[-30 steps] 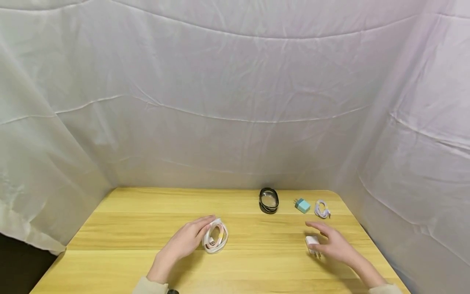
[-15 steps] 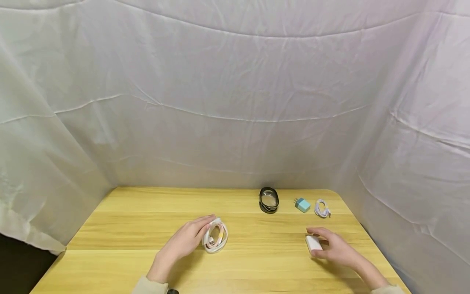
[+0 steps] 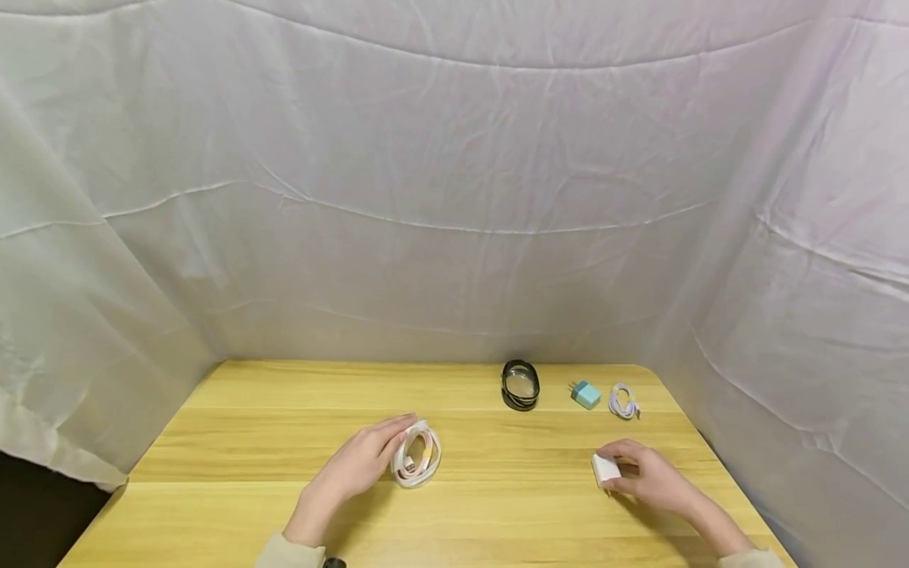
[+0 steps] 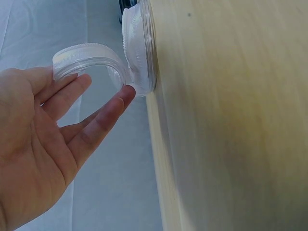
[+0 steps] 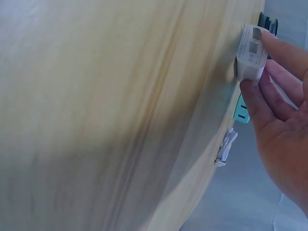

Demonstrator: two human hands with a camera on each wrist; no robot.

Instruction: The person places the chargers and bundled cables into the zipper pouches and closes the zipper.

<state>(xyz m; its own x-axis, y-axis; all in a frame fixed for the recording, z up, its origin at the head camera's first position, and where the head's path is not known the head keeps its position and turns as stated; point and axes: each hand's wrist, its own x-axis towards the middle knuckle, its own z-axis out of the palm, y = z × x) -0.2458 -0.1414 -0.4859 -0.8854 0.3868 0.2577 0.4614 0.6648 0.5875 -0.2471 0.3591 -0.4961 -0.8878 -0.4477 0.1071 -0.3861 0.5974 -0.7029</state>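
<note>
The right hand's fingers [image 5: 269, 103] now pinch the white charger [image 3: 604, 468], thumb on one side and fingertips on the other; 1.0 s ago the same hand hovered spread above it with the prongs showing, and 0.5 s ago it had only settled onto it. The charger sits on the table [image 3: 497, 505], in front of the teal plug [image 3: 585, 395] and tipped a little in the grip, so it looks secured and ready to lift, though it has hardly shifted from its earlier spot.

The left hand [image 3: 358, 465] has not moved across the 3 head frames. Its fingers [image 4: 103, 118] are nearly straight and only lightly bent, touching the white cable coil [image 3: 417, 457] well to the left of the charger, with no closed grip on it.

Behind, left of the teal plug lies a black coil [image 3: 520, 386]; just right of it, a small white cable [image 3: 622, 403]. Both are unmoved.
</note>
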